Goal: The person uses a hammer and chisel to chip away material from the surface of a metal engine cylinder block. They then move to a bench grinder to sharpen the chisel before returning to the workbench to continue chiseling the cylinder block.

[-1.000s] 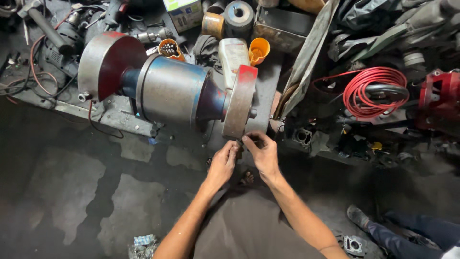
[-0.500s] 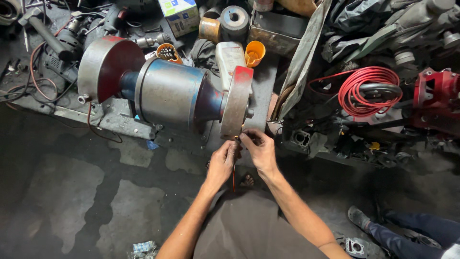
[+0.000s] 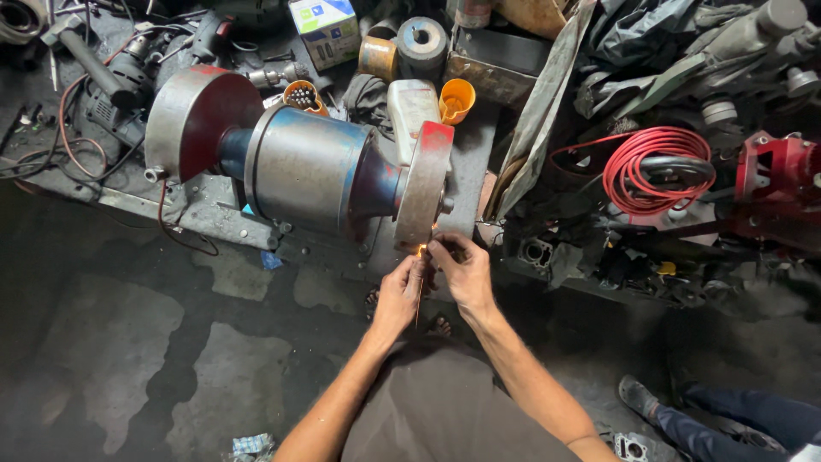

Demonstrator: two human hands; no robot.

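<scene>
At the centre of the frame, the left hand (image 3: 399, 293) and right hand (image 3: 463, 271) are both pinching a thin metal piece (image 3: 419, 282), pressing its tip against the lower edge of the grinding wheel (image 3: 422, 194) of a bench grinder (image 3: 299, 167). Small orange sparks (image 3: 422, 250) are showing there. A red cable coil (image 3: 657, 167) is lying at the upper right.

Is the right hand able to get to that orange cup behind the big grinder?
Probably yes. The right hand sits beside the grinding wheel, and the orange cup stands just past it on the bench, with open space to the wheel's right.
</scene>
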